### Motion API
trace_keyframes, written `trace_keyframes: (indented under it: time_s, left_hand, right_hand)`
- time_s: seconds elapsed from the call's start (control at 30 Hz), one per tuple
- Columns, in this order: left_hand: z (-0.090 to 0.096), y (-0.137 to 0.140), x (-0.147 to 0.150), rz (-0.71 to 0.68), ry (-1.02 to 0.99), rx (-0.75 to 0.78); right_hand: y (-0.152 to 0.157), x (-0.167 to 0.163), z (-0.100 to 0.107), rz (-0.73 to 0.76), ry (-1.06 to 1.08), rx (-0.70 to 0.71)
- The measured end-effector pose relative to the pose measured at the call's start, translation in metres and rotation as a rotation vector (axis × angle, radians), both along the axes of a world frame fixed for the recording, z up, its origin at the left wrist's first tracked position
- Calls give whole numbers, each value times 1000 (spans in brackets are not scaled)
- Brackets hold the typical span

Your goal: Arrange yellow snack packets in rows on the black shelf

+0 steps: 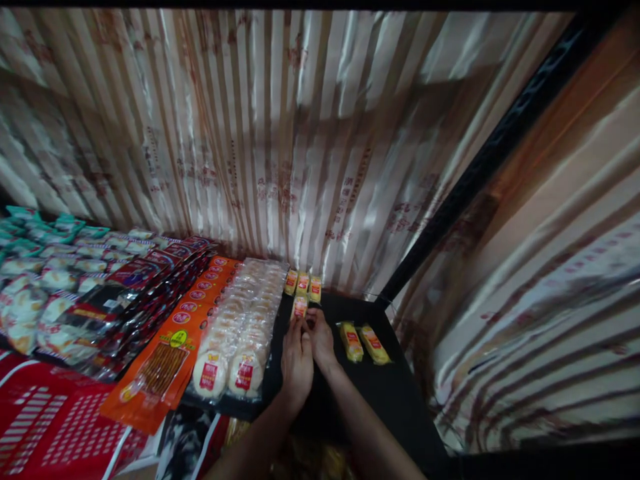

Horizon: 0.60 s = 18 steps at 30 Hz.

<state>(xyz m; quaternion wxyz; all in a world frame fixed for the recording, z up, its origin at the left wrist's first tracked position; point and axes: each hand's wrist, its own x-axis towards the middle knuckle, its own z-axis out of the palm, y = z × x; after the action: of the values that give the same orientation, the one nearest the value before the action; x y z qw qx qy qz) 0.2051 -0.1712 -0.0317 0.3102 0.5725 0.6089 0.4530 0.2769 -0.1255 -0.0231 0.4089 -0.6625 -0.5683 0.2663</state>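
- Yellow pack [300, 306] on the black shelf [383, 397], just in front of a row at the back, bears a red label with pale marks too small to read
- Left hand [298, 360] has its fingers close together, tips at the near end of this pack; whether they clamp it, I cannot tell
- Right hand [321, 335] has its fingers bent in beside the pack's right edge; I cannot tell whether they grip anything
- Three matching packs [303, 282] stand side by side behind, and two more [351, 341] lie to the right, six visible in all
- White round snack packs [247, 372] run in two columns on the left, two red labels facing front, their characters too blurred to read
- Orange packets [165, 363] come next, with a yellow oval badge; the lettering is illegible
- Dark red packets [160, 280] and teal-and-white packets [37, 233] lie farther left, too overlapped to count
- Printed sheeting [280, 153] behind carries reddish columns of characters, blurred
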Motion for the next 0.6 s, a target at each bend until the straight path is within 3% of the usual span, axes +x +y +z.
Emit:
trace_keyframes:
  time_s: [0.2,0.43,0.6]
  left_hand:
    - [0,36,4,46,-117,-67]
    - [-9,56,1,64,-180,-71]
    - [-16,62,1,67,-275,-88]
  right_hand:
    - [34,-7,-3,48,-38,-16]
    - [58,-12,-13,3,-46,-87]
    - [63,-14,-27,20,-26,21]
